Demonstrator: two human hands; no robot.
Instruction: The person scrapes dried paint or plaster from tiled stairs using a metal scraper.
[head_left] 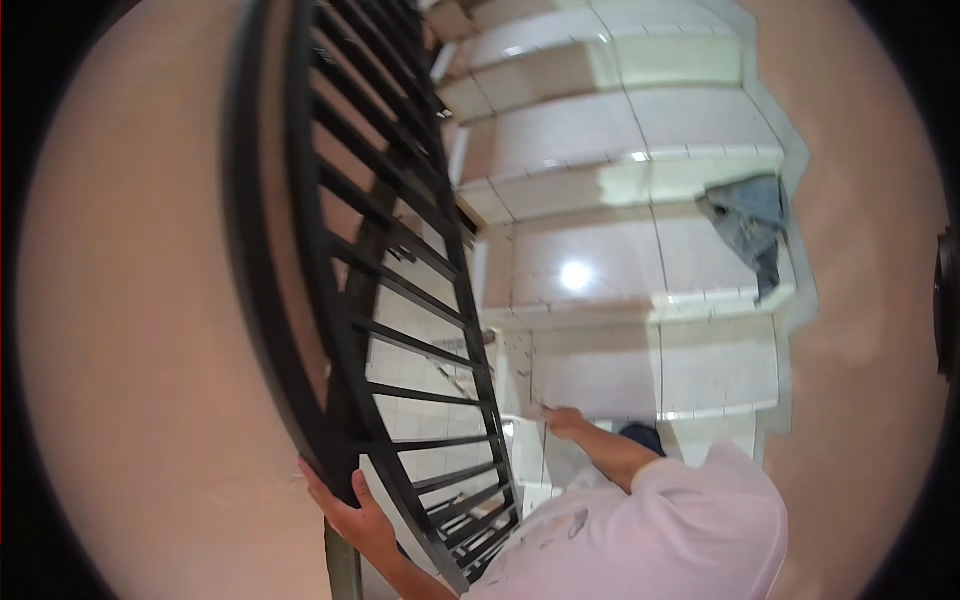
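Observation:
The black handrail [285, 390] of the stair railing curves down the left of the view. At its lower end my left hand [350, 520] grips it, with the thumb on one side and the fingers on the other. My right hand [564, 422] is held low over the pale tiled steps, near the foot of the railing. Its fingers are drawn together toward a fine tip; what they hold, if anything, is too small to make out. A grey-blue cloth [750, 225] lies crumpled on a step farther up, by the wall, apart from both hands.
White tiled stairs [590, 245] rise ahead, with a bright light reflection on one step. Black metal bars [420, 340] of the railing line the left side of the stairs. A beige wall [860, 300] runs along the right. A lower tiled floor shows through the bars.

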